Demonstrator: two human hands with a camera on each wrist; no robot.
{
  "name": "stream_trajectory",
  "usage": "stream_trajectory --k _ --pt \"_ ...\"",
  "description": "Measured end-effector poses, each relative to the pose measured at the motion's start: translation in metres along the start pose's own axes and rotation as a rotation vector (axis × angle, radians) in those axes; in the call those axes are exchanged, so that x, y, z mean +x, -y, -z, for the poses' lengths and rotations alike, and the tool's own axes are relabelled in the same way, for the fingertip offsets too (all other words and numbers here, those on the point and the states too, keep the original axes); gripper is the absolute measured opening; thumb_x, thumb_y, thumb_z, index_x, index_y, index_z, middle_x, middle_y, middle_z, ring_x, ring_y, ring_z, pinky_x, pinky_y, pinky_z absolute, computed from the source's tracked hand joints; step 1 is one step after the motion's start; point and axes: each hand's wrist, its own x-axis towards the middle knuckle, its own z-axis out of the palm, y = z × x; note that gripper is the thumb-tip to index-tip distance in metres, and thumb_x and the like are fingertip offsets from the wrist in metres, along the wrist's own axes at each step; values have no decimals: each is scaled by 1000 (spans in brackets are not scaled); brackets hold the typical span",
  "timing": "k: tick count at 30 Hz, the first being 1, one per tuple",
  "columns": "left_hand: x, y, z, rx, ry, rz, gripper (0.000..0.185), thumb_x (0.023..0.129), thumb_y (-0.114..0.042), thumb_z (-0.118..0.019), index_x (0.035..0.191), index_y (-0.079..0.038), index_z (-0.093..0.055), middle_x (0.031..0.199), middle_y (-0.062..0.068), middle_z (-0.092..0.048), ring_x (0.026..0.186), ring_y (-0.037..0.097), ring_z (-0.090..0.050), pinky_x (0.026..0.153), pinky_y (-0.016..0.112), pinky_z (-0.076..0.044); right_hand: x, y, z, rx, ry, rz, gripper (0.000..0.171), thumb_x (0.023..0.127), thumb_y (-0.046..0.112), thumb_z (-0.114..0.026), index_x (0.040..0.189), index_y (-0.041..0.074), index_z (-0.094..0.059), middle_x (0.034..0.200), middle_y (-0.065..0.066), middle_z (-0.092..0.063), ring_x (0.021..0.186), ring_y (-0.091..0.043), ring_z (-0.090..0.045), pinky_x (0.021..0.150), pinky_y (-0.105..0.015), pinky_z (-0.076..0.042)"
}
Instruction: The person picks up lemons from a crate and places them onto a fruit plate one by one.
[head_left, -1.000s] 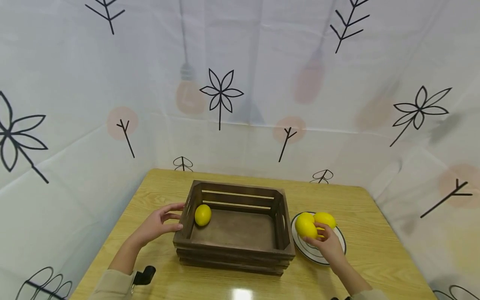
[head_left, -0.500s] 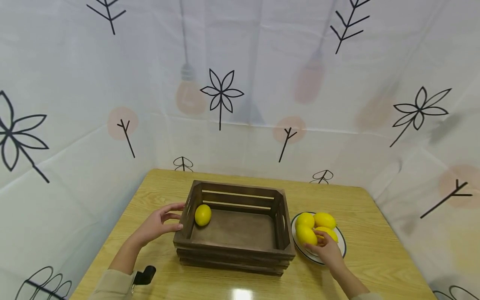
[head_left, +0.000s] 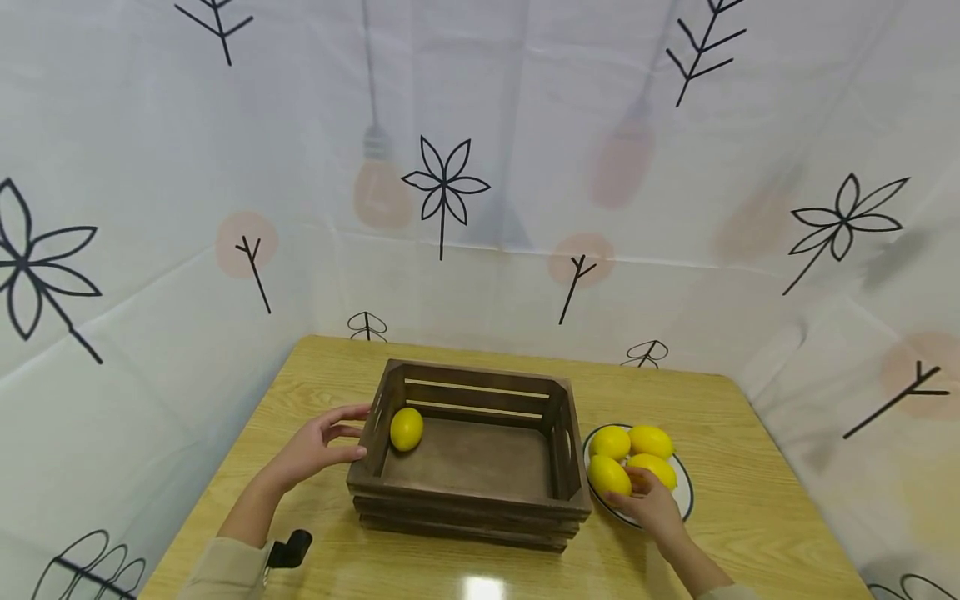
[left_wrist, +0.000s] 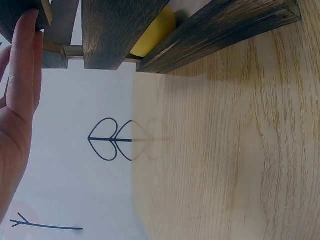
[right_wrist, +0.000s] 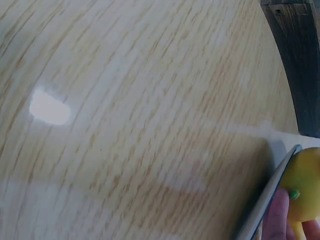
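Note:
My right hand [head_left: 654,510] is at the front of a white plate [head_left: 684,492] with a dark rim, its thumb and fingers around a yellow lemon [head_left: 608,476]. In the right wrist view the thumb lies beside that lemon's green stem end [right_wrist: 294,194]. Other lemons [head_left: 651,442] sit behind and beside it on the plate. My left hand [head_left: 315,450] rests with extended fingers against the left end of a dark brown slatted wooden crate [head_left: 465,500]. One lemon [head_left: 407,429] lies inside the crate at its left end, partly visible between the slats in the left wrist view.
The wooden table [head_left: 420,575] carries the crate in its middle and the plate close to the crate's right side. A patterned white cloth [head_left: 495,167] hangs behind and along both sides of the table.
My right hand has lowered the lemon toward the front left of the plate, uncovering the lemons behind it. The left hand and crate have stayed put.

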Motion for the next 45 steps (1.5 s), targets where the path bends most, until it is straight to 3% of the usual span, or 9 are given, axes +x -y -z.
stream_trajectory --k 5,11,19,29,36,45 --pt "0 -2 0 -20 3 9 61 85 -13 -69 139 -5 -42 140 20 -38 115 38 -47 81 31 -50 0 2 7 -18 0 -4 70 75 23 -79 128 -7 -44 114 -28 -55 96 -32 -59 73 -35 -51" --pt "0 -4 0 -11 -2 9 61 85 -14 -69 139 -5 -42 139 20 -39 114 30 -50 80 32 -50 -2 6 19 -1 9 -7 71 76 21 -78 130 -8 -42 112 -27 -56 89 -25 -60 69 -33 -51" --pt "-1 -2 0 -12 -4 12 62 85 -15 -69 140 -7 -41 139 18 -39 112 24 -52 80 33 -51 -8 20 37 3 26 21 68 83 23 -72 134 -6 -38 118 -30 -50 95 -31 -58 78 -46 -49" --pt "-3 -1 0 -23 -2 5 62 85 -15 -69 140 -10 -41 140 16 -38 109 11 -53 80 34 -51 -6 44 50 -1 16 92 68 85 23 -70 136 -4 -36 123 -30 -48 104 -38 -54 81 -44 -49" --pt "-2 -2 0 -21 -1 5 62 85 -15 -70 140 -9 -42 140 16 -38 110 16 -53 80 34 -51 -5 64 55 -6 -1 154 68 84 27 -71 136 -1 -38 123 -28 -48 102 -36 -55 77 -36 -50" --pt "-1 0 -1 -7 -4 -6 62 85 -14 -69 140 -8 -42 139 18 -39 111 22 -52 79 34 -51 -2 81 56 17 15 209 67 85 28 -70 137 1 -39 121 -25 -51 101 -32 -58 82 -37 -49"
